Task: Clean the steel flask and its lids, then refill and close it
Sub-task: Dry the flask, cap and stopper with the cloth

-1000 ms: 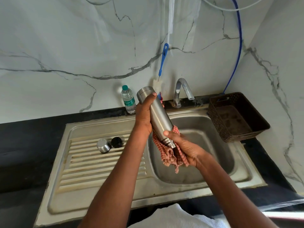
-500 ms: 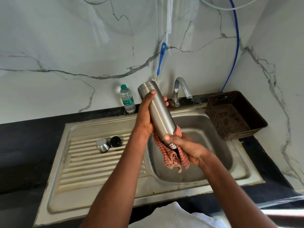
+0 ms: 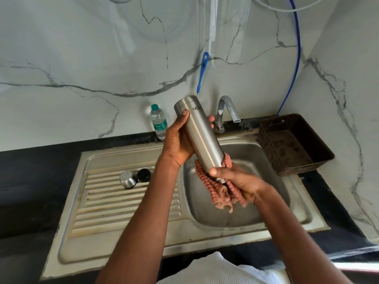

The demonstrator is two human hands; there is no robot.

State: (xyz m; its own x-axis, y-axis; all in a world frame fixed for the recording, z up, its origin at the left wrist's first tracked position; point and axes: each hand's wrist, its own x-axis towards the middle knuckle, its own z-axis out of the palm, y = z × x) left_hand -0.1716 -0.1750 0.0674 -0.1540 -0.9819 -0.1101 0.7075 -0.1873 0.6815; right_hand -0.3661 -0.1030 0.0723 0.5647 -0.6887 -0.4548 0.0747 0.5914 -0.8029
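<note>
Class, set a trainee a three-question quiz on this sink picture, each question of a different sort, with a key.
1. True or false: the flask is held with its mouth pointing down over the sink.
2. Which hand holds the checked cloth? A) left hand B) right hand C) neither
3. Fill in: the steel lid and black lid lie on the ______ beside the basin.

Key: 1 true; 2 B; 3 drainboard.
</note>
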